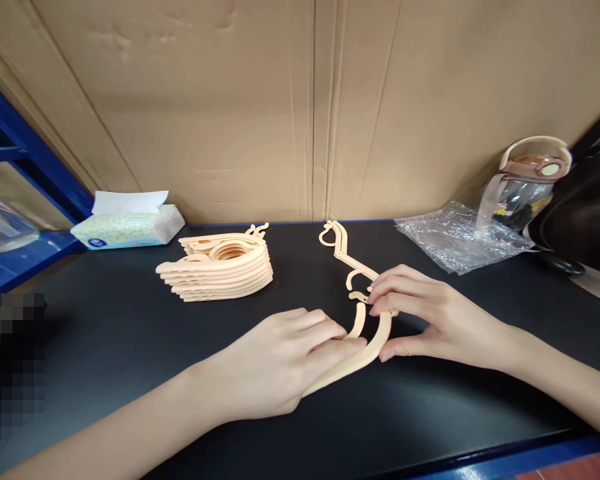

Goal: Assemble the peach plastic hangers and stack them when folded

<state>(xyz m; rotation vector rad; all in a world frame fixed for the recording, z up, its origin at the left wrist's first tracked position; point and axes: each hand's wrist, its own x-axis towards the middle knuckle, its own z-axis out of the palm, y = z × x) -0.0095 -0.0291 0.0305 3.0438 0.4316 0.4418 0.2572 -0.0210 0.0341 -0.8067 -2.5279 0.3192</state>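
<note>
"Which containers stand on the table?"

"At the back left of the black table (pixel 105 347) sits a soft tissue pack (pixel 125 230) with a pale blue and yellow pattern, and a white paper tissue (pixel 130 201) sticks out of its top. At the back right is a clear plastic bottle (pixel 524 193) with a brown lid and a cream carrying handle."

"Is there anything in the bottle?"

"One cannot tell; its wall is glossy and printed. A crumpled sheet of clear plastic film (pixel 440 240) lies against its near side."

"And the hands, where is their work?"

"Between them, near the front of the table: a cream, curved plastic hanger arm (pixel 377 343). The left hand (pixel 290 357) is closed on it, palm down, fingers curled over its lower left part. The right hand (pixel 430 313) is half open at the upper right end, fingertips bent down onto it, thumb spread to the outer edge; how firmly it grips, one cannot tell."

"What lies just beyond the right fingertips?"

"A cream, jointed plastic hanger section (pixel 357 264), angled away toward the back, with a hook at its far end. The fingers hide whether it joins the arm."

"And beyond the left hand?"

"A neat stack of cream plastic folded hangers (pixel 220 283), well apart from both hands, hooks pointing to the back."
</note>
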